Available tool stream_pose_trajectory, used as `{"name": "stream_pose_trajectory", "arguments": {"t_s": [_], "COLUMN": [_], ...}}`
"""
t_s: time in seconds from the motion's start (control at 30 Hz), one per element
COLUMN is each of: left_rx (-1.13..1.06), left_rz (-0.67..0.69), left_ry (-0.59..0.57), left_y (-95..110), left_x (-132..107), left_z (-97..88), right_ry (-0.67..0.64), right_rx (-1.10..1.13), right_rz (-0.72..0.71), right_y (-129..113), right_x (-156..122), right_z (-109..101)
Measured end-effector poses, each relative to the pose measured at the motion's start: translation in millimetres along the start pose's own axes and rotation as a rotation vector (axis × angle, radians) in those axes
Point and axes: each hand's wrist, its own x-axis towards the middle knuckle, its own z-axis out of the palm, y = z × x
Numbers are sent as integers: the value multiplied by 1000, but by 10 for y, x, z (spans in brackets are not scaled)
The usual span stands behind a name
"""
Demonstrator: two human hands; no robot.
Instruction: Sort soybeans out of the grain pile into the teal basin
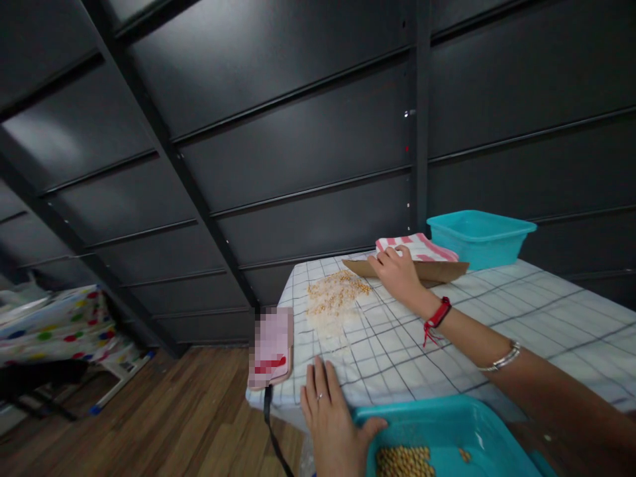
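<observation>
My left hand point(334, 424) grips the rim of a teal tray point(437, 424) at the table's near edge, thumb over the rim and fingers flat on the cloth. The tray holds yellow beans point(405, 462). My right hand point(397, 273) reaches across the table and closes on a flat brown cardboard piece point(437, 269) lying at the far side. A heap of mixed beans and pale grains point(335, 298) lies on the checked tablecloth point(497, 311) just left of that hand. My right wrist wears a red string and a metal bangle.
A second teal tub point(479, 237) stands at the table's far end, beside a red-and-white striped cloth point(422, 246). A pink phone point(271, 346) with a black strap lies on the table's left edge. Dark metal wall behind; wooden floor and a spotted cloth at left.
</observation>
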Motion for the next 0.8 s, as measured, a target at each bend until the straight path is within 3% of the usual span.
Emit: {"name": "stream_pose_trajectory", "arguments": {"t_s": [0.23,0.5,0.8], "left_rx": [-31,-10,12], "left_rz": [-18,-19,4], "left_ry": [-67,7,25], "left_y": [-6,-14,-11], "left_x": [41,4,-1], "left_z": [-75,16,0], "right_ry": [1,8,54], "right_rx": [29,66,70], "right_rz": [-5,-28,-54], "right_y": [94,321,263], "right_x": [-46,-62,-73], "right_z": [-160,-258,-241]}}
